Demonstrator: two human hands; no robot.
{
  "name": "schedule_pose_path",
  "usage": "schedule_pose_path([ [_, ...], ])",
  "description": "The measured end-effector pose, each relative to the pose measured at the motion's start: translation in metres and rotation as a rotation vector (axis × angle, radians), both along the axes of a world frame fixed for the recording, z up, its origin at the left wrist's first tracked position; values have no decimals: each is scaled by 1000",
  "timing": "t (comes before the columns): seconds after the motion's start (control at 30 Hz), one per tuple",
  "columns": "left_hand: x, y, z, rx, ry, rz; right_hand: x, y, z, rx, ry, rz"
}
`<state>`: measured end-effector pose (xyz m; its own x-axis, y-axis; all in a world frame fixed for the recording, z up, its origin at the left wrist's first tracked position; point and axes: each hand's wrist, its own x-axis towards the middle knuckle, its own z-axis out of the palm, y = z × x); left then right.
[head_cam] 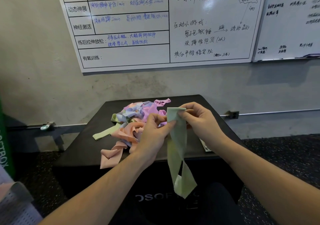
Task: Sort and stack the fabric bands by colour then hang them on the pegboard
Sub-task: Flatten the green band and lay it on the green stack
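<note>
A pale green fabric band [177, 148] hangs twisted in front of me, its lower loop dangling past the front of the black box [195, 102]. My left hand [152, 131] pinches the band's left edge near the top. My right hand [199, 119] pinches its folded upper end. Behind my left hand lies a tangled heap of bands [131, 121] on the box: pink, lilac, light blue, peach and another green one [103, 133].
A grey perforated pegboard panel [15, 205] shows at the bottom left corner. Whiteboards [155, 26] hang on the concrete wall behind the box. A green upright object [4, 138] stands at the left edge. Speckled dark floor surrounds the box.
</note>
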<state>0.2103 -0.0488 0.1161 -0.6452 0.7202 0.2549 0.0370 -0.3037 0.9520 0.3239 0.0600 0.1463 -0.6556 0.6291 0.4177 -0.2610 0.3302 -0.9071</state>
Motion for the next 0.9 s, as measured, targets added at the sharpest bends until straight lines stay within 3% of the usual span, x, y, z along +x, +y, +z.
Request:
schedule_pose_path([
  [0.27, 19, 2, -10, -187, 129, -178, 1, -2, 7, -33, 81, 10],
  [0.5, 11, 10, -8, -111, -73, 52, 10, -8, -25, -87, 12, 21],
  [0.7, 4, 17, -4, -13, -285, 235, 25, -14, -63, 77, -140, 131],
  [0.8, -2, 17, -8, -31, -285, 311, 33, -17, -81, 117, -264, 168],
  [0.9, -9, 16, -14, -97, -203, 396, 37, -16, -93, 117, -180, 32],
])
